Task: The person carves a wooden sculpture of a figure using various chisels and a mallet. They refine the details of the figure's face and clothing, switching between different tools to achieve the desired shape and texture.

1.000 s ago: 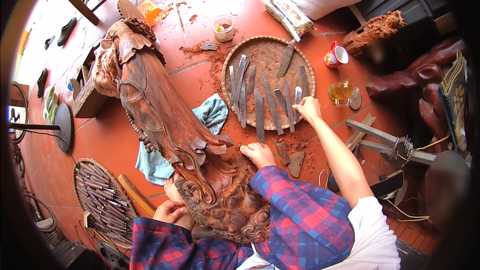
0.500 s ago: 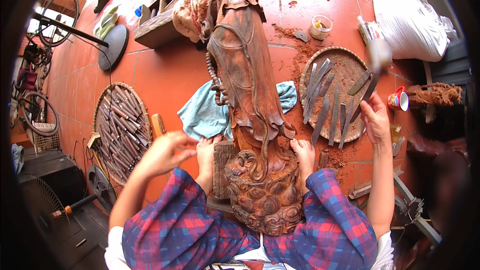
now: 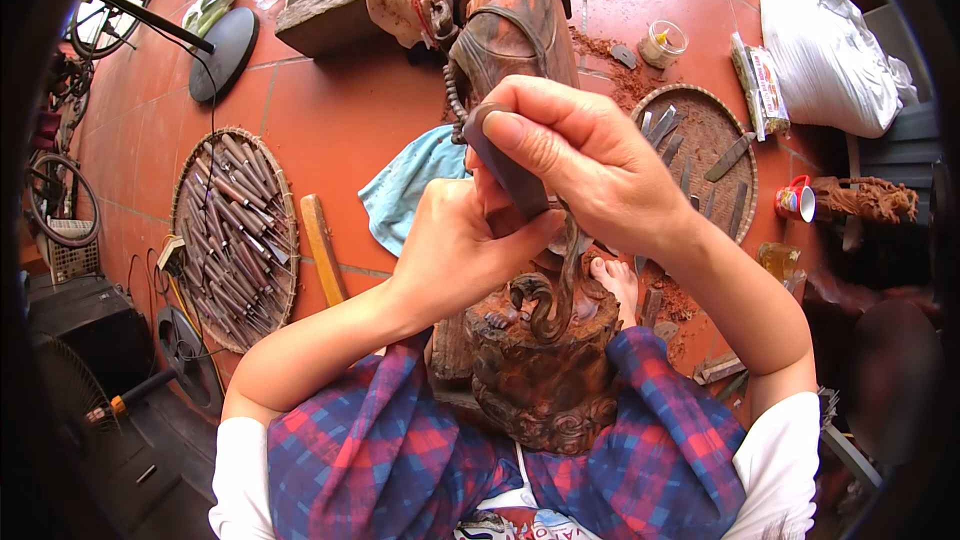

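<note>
Red-tiled flr (image 3: pixel 330 140) w/ pale grout lines fills the bkgd, wood shavings (image 3: pixel 632 85) strewn on it at far right of centre. Dk. flat blade (image 3: pixel 514 172) is up in mid-scene, above the carved wooden figure (image 3: pixel 530 35), tilted, upper end toward the left. Right hand (image 3: pixel 595 160) grips its upper end, thumb pressed flat on the face, fingers curled behind. Left hand (image 3: pixel 455 245) is closed round the lower end, thumb stretched across to the right; can't tell exactly what its hidden fingers do. Reddish patch btwn blade & left hand, can't tell what.

Figure lies lengthwise, scrolly carved base (image 3: pixel 545 390) at near end btwn the plaid-clad legs (image 3: pixel 350 450); bare foot (image 3: pixel 617 285) just right of it. Lt. blue cloth (image 3: pixel 412 190) left of figure. Further left: wooden bar (image 3: pixel 322 250), then round basket (image 3: pixel 295 260) packed w/ handled tools (image 3: pixel 240 220).

Right side: round woven tray (image 3: pixel 715 115) w/ several flat metal strips (image 3: pixel 728 158). Beyond it, sm. clear jar (image 3: pixel 663 43), packet (image 3: pixel 757 90) & big white sack (image 3: pixel 830 60). Red-handled mug (image 3: pixel 796 200) right of tray, glass w/ yellowish liquid (image 3: pixel 778 260) nearer.
</note>
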Available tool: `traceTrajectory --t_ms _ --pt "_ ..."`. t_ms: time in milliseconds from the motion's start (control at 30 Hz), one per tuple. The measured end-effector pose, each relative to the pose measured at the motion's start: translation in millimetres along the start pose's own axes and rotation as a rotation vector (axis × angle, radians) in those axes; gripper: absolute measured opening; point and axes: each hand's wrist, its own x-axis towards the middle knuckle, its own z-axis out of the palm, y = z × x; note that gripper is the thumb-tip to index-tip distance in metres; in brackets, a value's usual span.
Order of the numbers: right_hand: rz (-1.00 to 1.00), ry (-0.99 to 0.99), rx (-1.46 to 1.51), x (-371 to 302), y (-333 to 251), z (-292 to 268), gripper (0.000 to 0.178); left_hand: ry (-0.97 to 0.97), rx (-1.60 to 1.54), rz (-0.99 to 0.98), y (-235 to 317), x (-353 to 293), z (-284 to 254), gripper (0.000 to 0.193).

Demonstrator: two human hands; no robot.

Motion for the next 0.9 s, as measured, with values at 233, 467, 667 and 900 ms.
traceTrajectory --t_ms 233,467,667,900 --pt "-0.013 -0.142 -0.087 -1 12 9 0.031 0.175 0.136 0.118 -10 -10 12 0.029" --pt "0.186 -0.123 0.136 7 26 5 0.032 0.081 0.09 -0.159 -21 -19 7 0.027" --pt "0.169 -0.113 0.071 11 37 5 0.036 0.1 -0.025 -0.189 -25 -13 13 0.057" --pt "0.266 -0.098 0.109 4 43 5 0.037 0.115 0.284 0.009 -42 -9 15 0.095"
